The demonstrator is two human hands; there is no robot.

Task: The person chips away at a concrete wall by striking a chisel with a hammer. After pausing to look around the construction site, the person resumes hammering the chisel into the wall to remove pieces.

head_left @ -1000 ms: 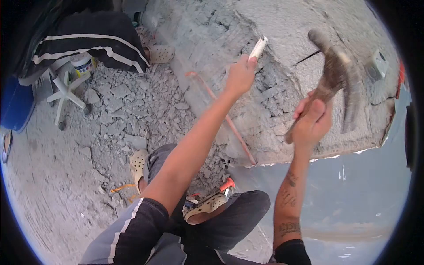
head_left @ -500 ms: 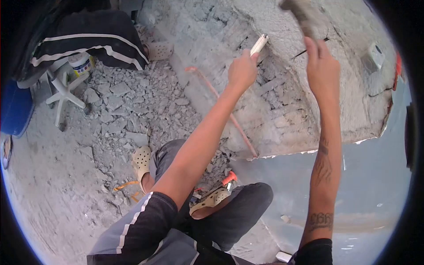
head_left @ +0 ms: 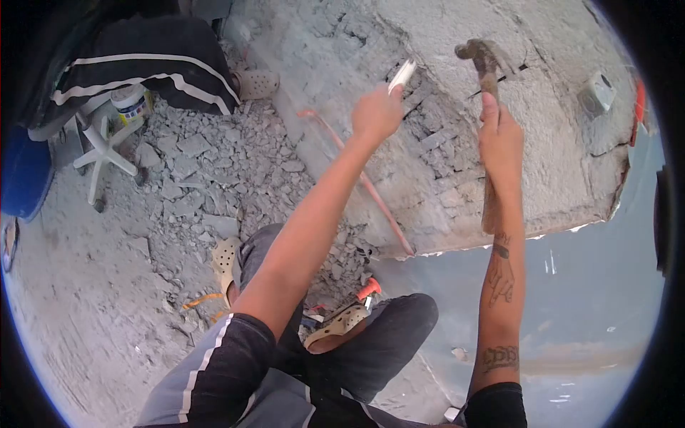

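My left hand (head_left: pixel 378 114) is closed round a pale, stick-like tool (head_left: pixel 403 76), whose upper end points up and right over the broken edge of the plaster (head_left: pixel 499 28). What the tool's lower part looks like is hidden in the fist. To the right, my right hand (head_left: pixel 501 143) grips a claw hammer (head_left: pixel 486 63) by its worn handle, the head up beyond the fingers and the handle end down along the wrist. Exposed rough masonry (head_left: pixel 439 139) lies between the two hands. A pinkish pipe (head_left: pixel 374 192) slants below my left forearm.
Rubble (head_left: pixel 207 153) covers the floor at left, near a white chair base (head_left: pixel 105 151), a tub (head_left: pixel 130 103) and a blue container (head_left: pixel 27 171). Another person's clog (head_left: pixel 258 84) is at upper left. An orange-handled tool (head_left: pixel 369 288) lies by my foot; a white box (head_left: pixel 597 94) sits right.
My left hand with the pale tool has moved left and slightly down. The hammer, blurred and higher before, is now lower and further left with my right hand.
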